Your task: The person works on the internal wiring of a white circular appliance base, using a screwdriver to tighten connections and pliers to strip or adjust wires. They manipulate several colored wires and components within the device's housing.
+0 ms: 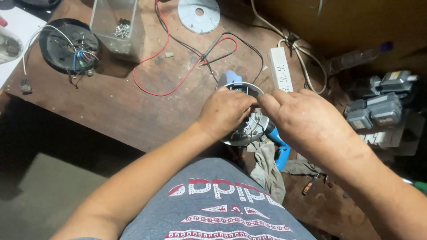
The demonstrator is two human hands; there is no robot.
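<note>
My left hand (223,111) rests on top of a round silver-grey appliance base (250,131) with wires inside, gripping its near-left rim. My right hand (307,118) comes in from the right, its fingertips pinched on a small dark part at the base's upper rim, close to my left fingers. A blue plastic body (279,143) shows under and beside the base. What sits between the fingertips is too small to make out.
On the wooden table (129,104): red and black probe leads (178,66), a white power strip (281,69), a clear box of screws (119,27), a black round base with wires (69,46), a silver disc (199,15). Grey transformers (378,102) lie right; a rag (267,164) hangs off the edge.
</note>
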